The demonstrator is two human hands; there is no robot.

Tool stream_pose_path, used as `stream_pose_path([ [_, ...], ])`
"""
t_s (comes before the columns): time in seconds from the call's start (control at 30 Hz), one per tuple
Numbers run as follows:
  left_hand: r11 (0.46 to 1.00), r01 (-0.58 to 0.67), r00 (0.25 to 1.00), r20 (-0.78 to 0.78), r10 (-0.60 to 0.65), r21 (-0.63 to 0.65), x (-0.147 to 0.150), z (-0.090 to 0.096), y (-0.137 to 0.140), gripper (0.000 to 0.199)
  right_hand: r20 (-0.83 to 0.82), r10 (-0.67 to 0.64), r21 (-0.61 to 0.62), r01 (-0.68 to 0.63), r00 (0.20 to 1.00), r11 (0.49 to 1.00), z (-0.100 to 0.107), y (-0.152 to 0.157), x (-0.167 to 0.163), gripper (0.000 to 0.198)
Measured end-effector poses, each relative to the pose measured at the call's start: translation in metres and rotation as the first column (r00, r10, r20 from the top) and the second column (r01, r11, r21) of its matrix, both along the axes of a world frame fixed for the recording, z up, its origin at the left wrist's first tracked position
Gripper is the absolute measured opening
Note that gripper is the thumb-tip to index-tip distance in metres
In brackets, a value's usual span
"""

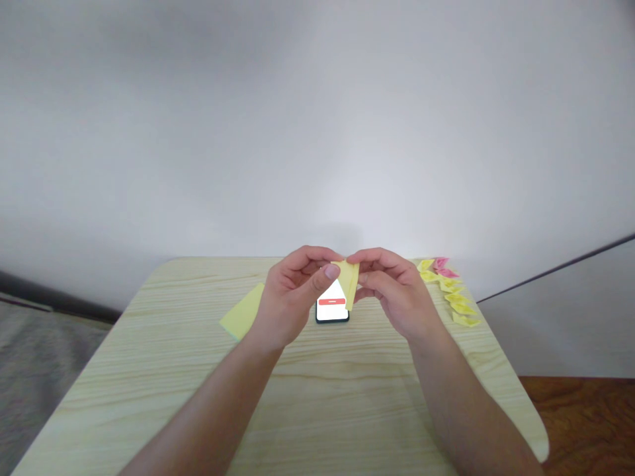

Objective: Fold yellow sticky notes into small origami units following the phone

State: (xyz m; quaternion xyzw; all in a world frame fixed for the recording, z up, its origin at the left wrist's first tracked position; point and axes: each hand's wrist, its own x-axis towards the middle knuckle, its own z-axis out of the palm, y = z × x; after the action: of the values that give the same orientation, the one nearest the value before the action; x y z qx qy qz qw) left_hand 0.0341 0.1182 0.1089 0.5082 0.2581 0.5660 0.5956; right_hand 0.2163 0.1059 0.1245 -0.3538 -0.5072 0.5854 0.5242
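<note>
A small piece of yellow paper (347, 281), with a folded strip along its right side, is held up between my hands above the table. My left hand (297, 291) pinches its left part, thumb in front. At its upper right edge, the fingers of my right hand (391, 284) are closed on the same paper. Behind and below it lies a phone (332, 314) with a lit white screen and a red bar, partly covered by the paper and my left hand.
The wood-grain table (337, 410) meets a pale wall (317, 132). A stack of yellow-green paper (243, 311) lies left of my left hand, partly hidden. Several folded yellow paper pieces (459, 303) and a pink folded paper piece (444, 266) line the table's right edge.
</note>
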Motion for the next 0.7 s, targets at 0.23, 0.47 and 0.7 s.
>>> stream_pose_path([
  [0.23, 0.999, 0.043, 0.999, 0.019, -0.043, -0.017, -0.0005, -0.0002, -0.0010, 0.017, -0.057, 0.016, -0.032, -0.018, 0.998, 0.999, 0.0016, -0.0010, 0.0008, 0.021],
  [0.47, 1.000, 0.014, 0.999, 0.030, -0.013, -0.013, 0.0010, -0.0020, 0.0004, 0.020, -0.075, -0.003, -0.002, 0.003, 0.997, 1.000, 0.0020, -0.0012, 0.0013, 0.023],
  [0.7, 1.000, -0.014, 1.000, 0.003, 0.014, -0.026, 0.0014, 0.0016, -0.0006, 0.020, 0.065, -0.115, 0.072, 0.110, 0.991, 0.991, 0.0020, -0.0012, 0.0007, 0.010],
])
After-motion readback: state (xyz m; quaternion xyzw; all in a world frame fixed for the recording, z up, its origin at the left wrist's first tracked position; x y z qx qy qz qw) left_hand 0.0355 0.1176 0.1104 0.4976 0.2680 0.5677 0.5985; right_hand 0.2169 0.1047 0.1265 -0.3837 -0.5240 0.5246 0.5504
